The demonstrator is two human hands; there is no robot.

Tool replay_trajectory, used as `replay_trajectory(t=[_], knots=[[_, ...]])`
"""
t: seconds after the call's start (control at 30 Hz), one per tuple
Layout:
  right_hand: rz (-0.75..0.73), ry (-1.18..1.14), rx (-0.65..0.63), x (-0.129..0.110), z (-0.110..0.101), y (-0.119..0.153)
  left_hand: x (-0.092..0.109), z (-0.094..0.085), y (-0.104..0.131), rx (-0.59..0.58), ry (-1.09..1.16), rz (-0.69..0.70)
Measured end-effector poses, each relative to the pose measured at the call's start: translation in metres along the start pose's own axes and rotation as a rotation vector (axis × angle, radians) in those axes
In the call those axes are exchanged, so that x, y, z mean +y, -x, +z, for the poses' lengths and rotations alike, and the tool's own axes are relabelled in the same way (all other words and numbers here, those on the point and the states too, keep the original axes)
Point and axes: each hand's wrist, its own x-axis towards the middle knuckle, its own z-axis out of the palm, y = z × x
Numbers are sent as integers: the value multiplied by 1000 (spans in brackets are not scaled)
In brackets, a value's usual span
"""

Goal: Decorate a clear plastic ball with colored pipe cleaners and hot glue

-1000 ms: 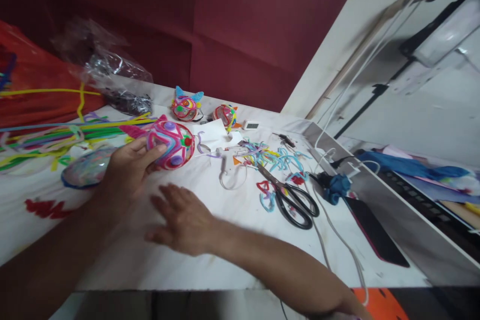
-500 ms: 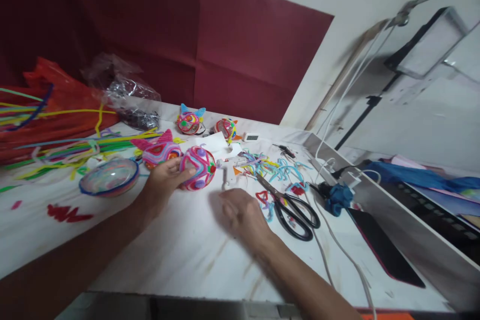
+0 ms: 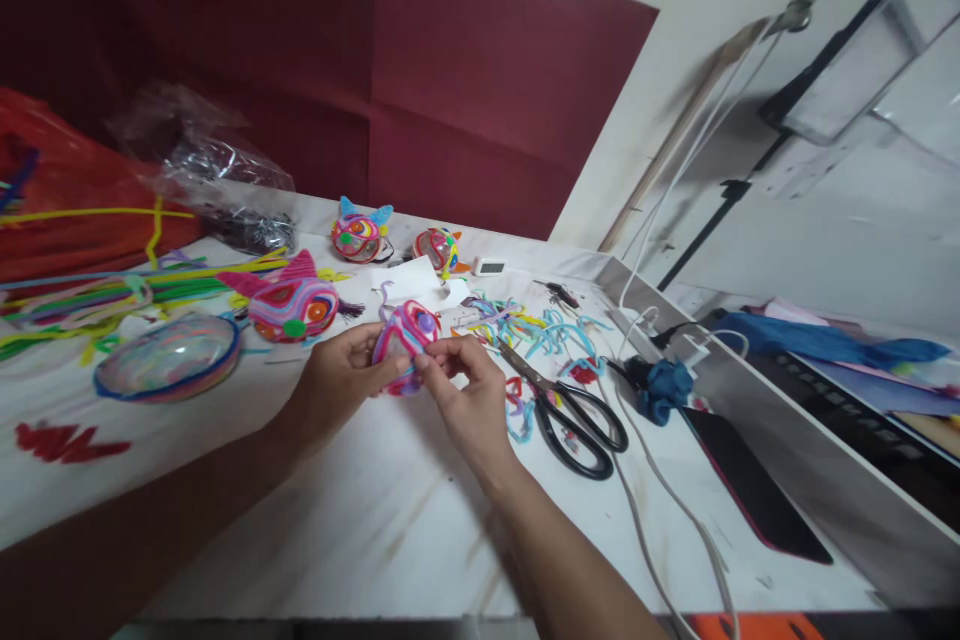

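In the middle of the view I hold a round ornament [image 3: 412, 322] wrapped in pink, purple and blue fuzzy pipe cleaner, just above the white table. My left hand [image 3: 337, 378] grips it from the left, with the thumb across its near side. From the right, my right hand [image 3: 466, 390] pinches it at the edge, fingers bent and thumb touching. Left of my hands sits a pink-eared animal-head ornament [image 3: 289, 305] with orange eyes and a green nose. A clear half shell [image 3: 169, 360] with a blue rim lies farther left. Black-handled scissors [image 3: 566, 410] rest right of my right hand.
Two more animal-head ornaments [image 3: 360, 238] stand at the back. Pipe cleaner scraps [image 3: 551, 325] lie behind the scissors. Long pipe cleaners [image 3: 172, 280], a red bag [image 3: 82, 210] and a clear plastic bag [image 3: 225, 180] are at left. White cables [image 3: 686, 510] and a black phone [image 3: 757, 490] lie at right.
My right hand has moved up and left onto the ornament. The ornament has been turned in my left hand. The whole view has shifted slightly to the right.
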Motion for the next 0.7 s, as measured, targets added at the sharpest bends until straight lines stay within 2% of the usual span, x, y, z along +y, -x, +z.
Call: replay_trajectory(t=[0.23,0.47,0.57,0.7], knots=[[79,-31,-43,3,3,1,-8,-8,5,-36,-6,15],[172,-66,-60,4,6,5,-10,-10,6,1,-82,18],[131,23,-68,6,4,6,-9,-10,6,2,-110,23],[7,119,-4,8,2,6,-9,-11,5,-27,-141,25]])
